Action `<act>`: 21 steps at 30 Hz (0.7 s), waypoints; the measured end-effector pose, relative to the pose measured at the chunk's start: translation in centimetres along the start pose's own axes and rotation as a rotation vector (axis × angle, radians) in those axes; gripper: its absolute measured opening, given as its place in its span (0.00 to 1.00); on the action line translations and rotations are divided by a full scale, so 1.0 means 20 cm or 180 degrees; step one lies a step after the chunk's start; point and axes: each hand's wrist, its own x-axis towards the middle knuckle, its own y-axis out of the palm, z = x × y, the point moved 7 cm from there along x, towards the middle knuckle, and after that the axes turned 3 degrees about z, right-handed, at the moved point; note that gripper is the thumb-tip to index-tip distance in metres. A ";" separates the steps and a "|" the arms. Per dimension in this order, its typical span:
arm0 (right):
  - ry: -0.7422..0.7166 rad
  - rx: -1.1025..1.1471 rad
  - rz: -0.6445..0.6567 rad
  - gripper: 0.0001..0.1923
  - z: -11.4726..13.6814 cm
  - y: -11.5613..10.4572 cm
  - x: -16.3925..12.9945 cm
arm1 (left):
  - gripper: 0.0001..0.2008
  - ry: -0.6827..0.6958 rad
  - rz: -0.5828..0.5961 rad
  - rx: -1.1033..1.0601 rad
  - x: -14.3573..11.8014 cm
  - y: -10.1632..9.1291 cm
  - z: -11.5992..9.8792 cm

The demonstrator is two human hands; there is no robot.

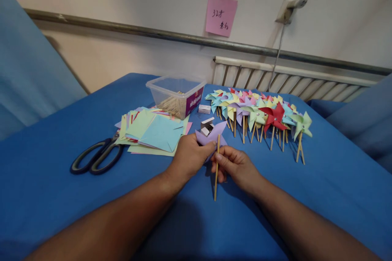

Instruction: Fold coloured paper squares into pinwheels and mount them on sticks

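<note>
My left hand (192, 150) is closed on a purple paper pinwheel (221, 129), its thumb pressing near the centre. A thin wooden stick (217, 175) stands nearly upright against the near side of the pinwheel. Thumb and fingers of my right hand (234, 166) pinch this stick around its middle. Whether stick and pinwheel are fastened together cannot be seen behind the fingers. Just beyond the pinwheel sits a small open white box (207, 125) with dark bits inside.
Scissors (96, 155) lie left of a pile of coloured paper sheets (157, 130). Behind stands a clear plastic tub (174, 89) of sticks, beside a small closed box (204, 109). Several finished pinwheels (275, 116) cover the back right of the blue-covered table (337, 195).
</note>
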 end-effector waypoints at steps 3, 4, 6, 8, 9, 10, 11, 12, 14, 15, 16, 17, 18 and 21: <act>0.0044 -0.0036 -0.0027 0.18 0.00 0.00 0.00 | 0.11 0.0034 -0.0011 0.0108 0.00 0.00 0.00; 0.0054 -0.0054 -0.0033 0.18 0.00 0.00 0.00 | 0.11 0.0034 -0.0031 0.0146 0.00 0.00 0.00; 0.0063 -0.0084 -0.0036 0.19 0.01 0.00 0.00 | 0.11 0.0024 -0.0076 0.0184 -0.01 -0.01 -0.01; 0.0059 -0.0093 -0.0038 0.19 0.01 0.00 0.00 | 0.11 0.0024 -0.0083 0.0172 -0.01 -0.01 -0.01; 0.0056 -0.0095 -0.0036 0.19 0.01 0.00 0.00 | 0.11 0.0027 -0.0073 0.0166 -0.01 -0.01 -0.01; 0.0057 -0.0100 -0.0030 0.19 0.01 0.00 0.00 | 0.11 0.0026 -0.0066 0.0169 -0.01 -0.01 -0.01; 0.0062 -0.0109 -0.0025 0.19 0.00 0.00 0.00 | 0.11 0.0023 -0.0055 0.0173 -0.01 -0.01 -0.01; 0.0069 -0.0121 -0.0021 0.19 0.00 0.00 0.00 | 0.11 0.0013 -0.0046 0.0169 -0.01 0.00 -0.01; 0.0091 -0.0149 -0.0028 0.19 0.00 0.00 0.01 | 0.12 -0.0029 -0.0031 0.0141 -0.01 0.00 -0.01; 0.0102 -0.0157 -0.0040 0.19 0.00 0.00 0.01 | 0.12 -0.0056 -0.0021 0.0121 0.00 0.00 -0.01; 0.0111 -0.0159 -0.0053 0.19 -0.01 0.00 0.01 | 0.12 -0.0080 -0.0017 0.0105 0.00 0.00 0.00; 0.0116 -0.0152 -0.0069 0.19 -0.01 0.01 0.01 | 0.12 -0.0099 -0.0020 0.0100 0.00 0.00 0.00; 0.0121 -0.0140 -0.0083 0.19 -0.01 0.01 0.01 | 0.11 -0.0114 -0.0028 0.0104 0.01 0.00 0.00; 0.0121 -0.0111 -0.0116 0.19 -0.01 0.01 0.02 | 0.10 -0.0136 -0.0052 0.0110 0.02 0.00 0.02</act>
